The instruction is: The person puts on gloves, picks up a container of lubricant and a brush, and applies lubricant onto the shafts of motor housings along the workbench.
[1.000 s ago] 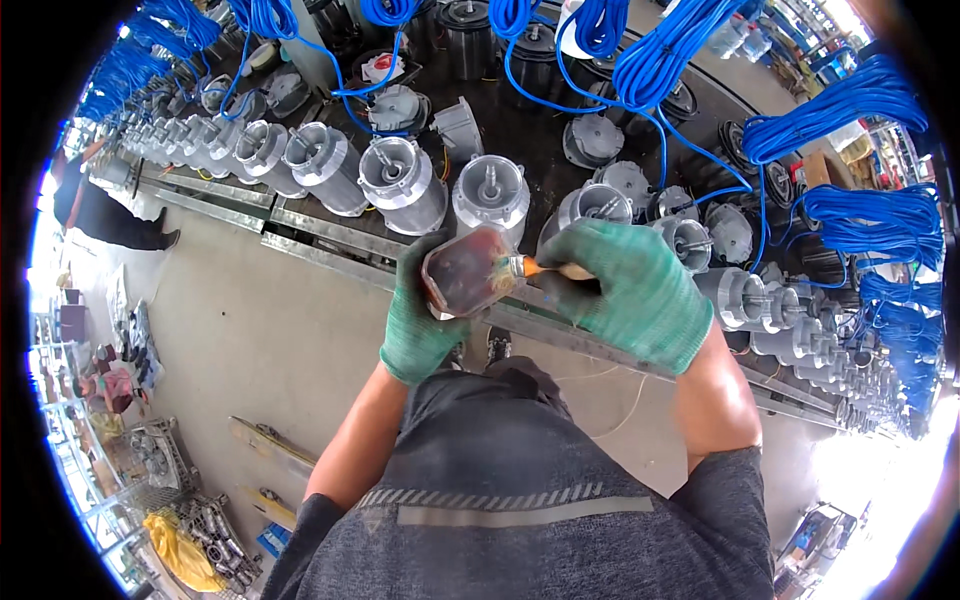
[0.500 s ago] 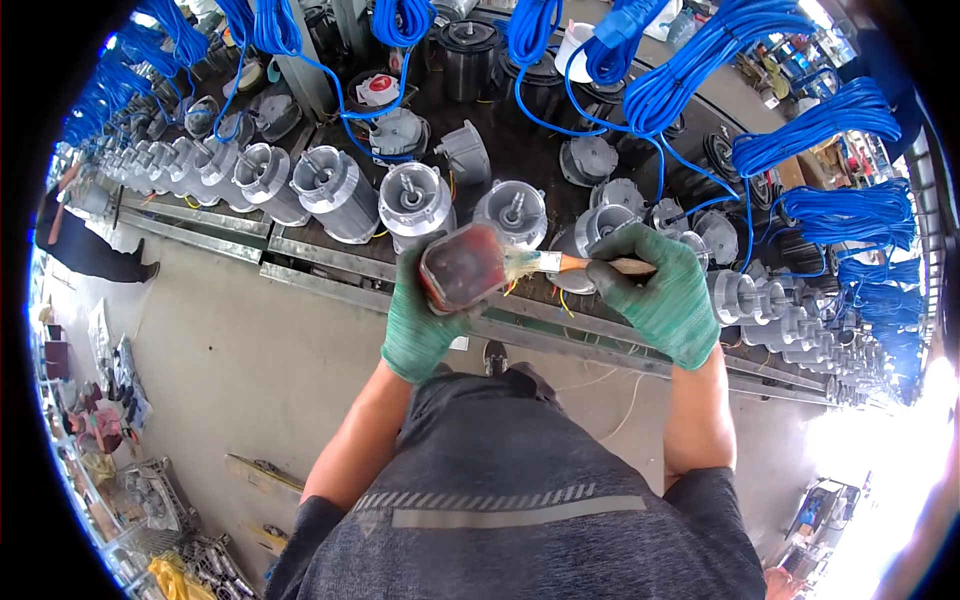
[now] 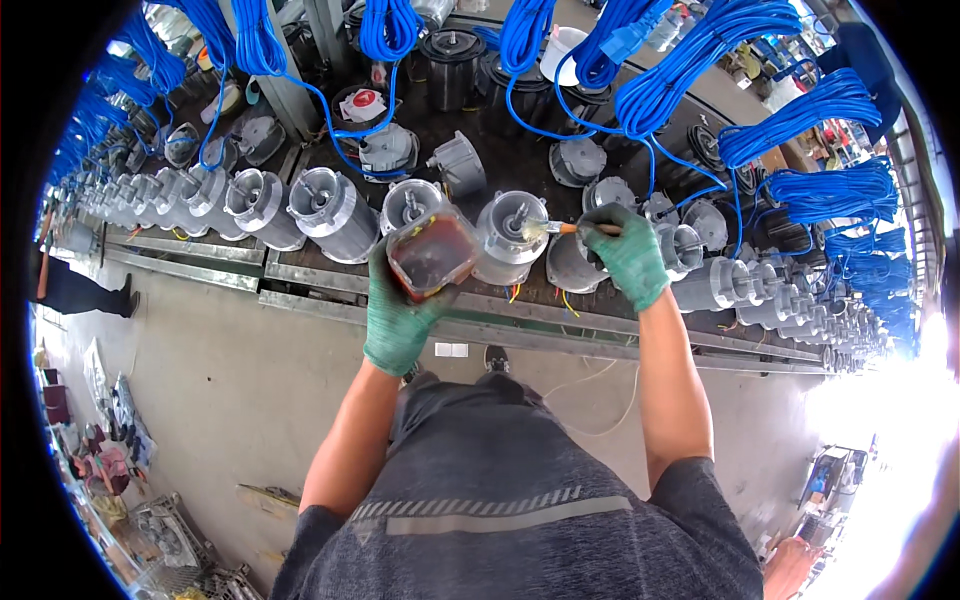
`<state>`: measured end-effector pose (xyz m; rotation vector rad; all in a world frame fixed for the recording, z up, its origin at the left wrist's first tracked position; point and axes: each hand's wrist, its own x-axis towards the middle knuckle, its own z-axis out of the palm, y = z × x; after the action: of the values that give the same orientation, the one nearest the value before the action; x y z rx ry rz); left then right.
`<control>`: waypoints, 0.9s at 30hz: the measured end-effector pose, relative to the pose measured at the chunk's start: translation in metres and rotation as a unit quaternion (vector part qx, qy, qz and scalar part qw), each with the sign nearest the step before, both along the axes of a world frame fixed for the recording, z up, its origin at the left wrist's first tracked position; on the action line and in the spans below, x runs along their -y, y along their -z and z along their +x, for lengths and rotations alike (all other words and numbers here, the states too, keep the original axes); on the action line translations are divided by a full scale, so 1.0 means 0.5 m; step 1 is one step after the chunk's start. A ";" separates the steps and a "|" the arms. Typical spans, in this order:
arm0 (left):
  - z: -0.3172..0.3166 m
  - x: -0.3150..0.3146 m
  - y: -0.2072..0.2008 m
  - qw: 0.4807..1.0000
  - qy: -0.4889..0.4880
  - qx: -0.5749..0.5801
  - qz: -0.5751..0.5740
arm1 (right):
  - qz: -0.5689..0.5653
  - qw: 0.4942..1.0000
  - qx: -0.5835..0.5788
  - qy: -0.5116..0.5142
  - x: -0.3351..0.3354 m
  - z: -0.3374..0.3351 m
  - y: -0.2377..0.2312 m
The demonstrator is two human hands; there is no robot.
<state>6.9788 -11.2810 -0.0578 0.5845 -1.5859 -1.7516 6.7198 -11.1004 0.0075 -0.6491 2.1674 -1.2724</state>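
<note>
Gloved in green, my left hand is wrapped round a squarish clear tub with dark reddish contents, tilted so its open top faces me. My right hand, in a matching glove, grips the wooden handle of a paintbrush. The pale bristles are at the open top of a silver motor housing, beside its central shaft; whether they touch it I cannot tell. Partly behind the tub stands another motor housing. One more housing sits just below the brush handle, partly covered by my right hand.
A long row of motors lines the near side of the dark bench, which has a metal rail. Coils of blue cable hang above, with strands dropping among grey end covers. A metal post rises at left. Another person's leg shows far left.
The brush has left the tub and moved forward and right to the motor housing. My left hand and the tub have shifted slightly left.
</note>
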 end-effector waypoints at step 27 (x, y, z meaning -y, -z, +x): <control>0.076 -0.033 0.008 0.998 -0.049 0.031 -0.005 | 0.334 0.666 -0.461 -0.483 0.218 0.057 -0.101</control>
<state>7.0166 -11.2646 -0.0617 0.7067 -1.5801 -1.6670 6.7482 -11.2095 0.0579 -1.9786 2.0508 0.5710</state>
